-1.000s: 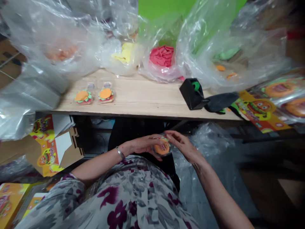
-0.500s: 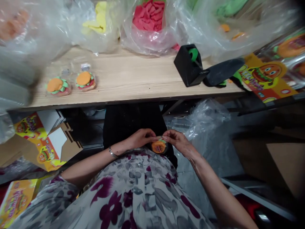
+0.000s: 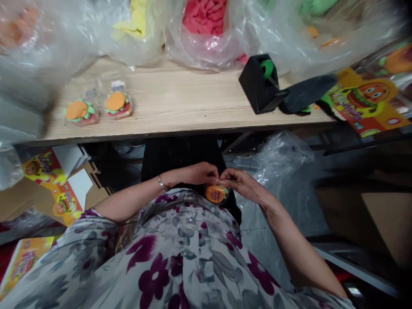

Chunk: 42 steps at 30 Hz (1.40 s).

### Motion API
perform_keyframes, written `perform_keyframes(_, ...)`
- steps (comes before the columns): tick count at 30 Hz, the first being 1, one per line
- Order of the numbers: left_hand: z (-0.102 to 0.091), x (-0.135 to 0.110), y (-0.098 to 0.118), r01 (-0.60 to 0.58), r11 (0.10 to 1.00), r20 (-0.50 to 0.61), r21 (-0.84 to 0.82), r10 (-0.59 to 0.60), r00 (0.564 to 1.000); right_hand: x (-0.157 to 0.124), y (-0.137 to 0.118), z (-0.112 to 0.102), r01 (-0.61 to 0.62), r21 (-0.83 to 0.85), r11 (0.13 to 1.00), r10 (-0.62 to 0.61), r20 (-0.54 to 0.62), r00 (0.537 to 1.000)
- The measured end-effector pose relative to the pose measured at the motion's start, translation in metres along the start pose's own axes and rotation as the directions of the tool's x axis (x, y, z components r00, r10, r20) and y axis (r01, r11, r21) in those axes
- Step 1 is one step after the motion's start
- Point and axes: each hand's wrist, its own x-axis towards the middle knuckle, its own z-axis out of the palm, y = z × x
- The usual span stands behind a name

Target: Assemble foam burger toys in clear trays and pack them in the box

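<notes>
My left hand (image 3: 196,174) and my right hand (image 3: 242,183) meet at my lap, below the table edge. Both pinch the top of a small clear packet holding an orange burger toy (image 3: 216,193). The fingertips of the two hands touch above the toy. On the wooden table (image 3: 193,103) two more packed burger toys (image 3: 77,111) (image 3: 117,104) lie side by side at the left.
A black tape dispenser (image 3: 259,83) with green tape stands on the table at right. Clear plastic bags with red (image 3: 206,17), yellow (image 3: 137,21) and green pieces line the back. Printed burger cartons lie at right (image 3: 367,103) and on the floor at left (image 3: 58,193).
The view has tipped down and the table has risen in the picture. Both hands drew closer to my body with the packet, and the fingers closed together at its top.
</notes>
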Motion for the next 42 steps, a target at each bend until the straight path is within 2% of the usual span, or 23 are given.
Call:
perform_keyframes(3, -0.001, -0.007, -0.004, 0.041, 0.995, 0.018, -0.093, -0.040, 0.999, 0.001, 0.014, 0.006, -0.054, 0.075, 0.996, 0.060, -0.077, 0.995)
perform_keyframes(6, 0.012, -0.020, -0.015, 0.107, 0.956, -0.069, -0.275, -0.131, 0.989, -0.005, 0.028, 0.010, -0.095, 0.138, 0.986, 0.113, -0.126, 0.986)
perform_keyframes(9, 0.030, -0.025, -0.022, 0.120, 0.919, -0.113, -0.376, -0.174, 0.978, -0.012, 0.030, 0.011, -0.083, 0.134, 0.987, 0.093, -0.073, 0.993)
perform_keyframes(13, 0.041, -0.018, -0.022, 0.061, 0.942, -0.103, -0.330, -0.100, 0.990, -0.011, 0.025, 0.011, -0.057, 0.098, 0.994, 0.055, 0.014, 0.998)
perform_keyframes(15, 0.033, -0.011, -0.020, 0.050, 0.945, -0.099, -0.324, -0.087, 0.991, -0.005, 0.024, 0.011, -0.077, 0.174, 0.982, 0.082, -0.018, 0.996)
perform_keyframes(17, 0.017, -0.006, -0.017, 0.046, 0.955, -0.108, -0.292, -0.081, 0.991, 0.003, 0.025, 0.011, -0.073, 0.259, 0.963, 0.105, -0.112, 0.988)
perform_keyframes(21, -0.017, -0.005, -0.013, 0.044, 0.985, -0.153, -0.169, -0.070, 0.986, 0.017, 0.030, 0.014, 0.058, 0.374, 0.926, 0.086, -0.356, 0.931)
perform_keyframes(23, -0.021, -0.009, -0.016, 0.059, 0.980, -0.168, -0.192, -0.092, 0.982, 0.019, 0.034, 0.018, 0.076, 0.413, 0.908, 0.102, -0.393, 0.914)
perform_keyframes(27, -0.007, -0.015, -0.024, 0.107, 0.969, -0.191, -0.224, -0.151, 0.970, 0.015, 0.033, 0.023, 0.009, 0.358, 0.934, 0.120, -0.338, 0.933)
perform_keyframes(31, 0.010, -0.017, -0.020, 0.061, 0.994, -0.175, -0.093, -0.076, 0.982, 0.009, 0.015, 0.012, -0.008, 0.091, 0.996, 0.024, -0.176, 0.984)
perform_keyframes(34, 0.016, -0.023, -0.012, 0.039, 0.996, -0.131, -0.077, -0.049, 0.990, 0.004, 0.007, 0.005, 0.018, -0.050, 0.999, -0.022, -0.071, 0.997)
perform_keyframes(38, 0.028, -0.032, -0.013, 0.088, 0.981, -0.125, -0.170, -0.110, 0.986, -0.006, 0.015, 0.009, 0.012, -0.083, 0.996, -0.015, -0.037, 0.999)
perform_keyframes(42, 0.034, -0.023, -0.025, 0.089, 0.966, -0.124, -0.243, -0.122, 0.985, -0.011, 0.029, 0.013, -0.054, -0.015, 0.998, 0.054, -0.037, 0.998)
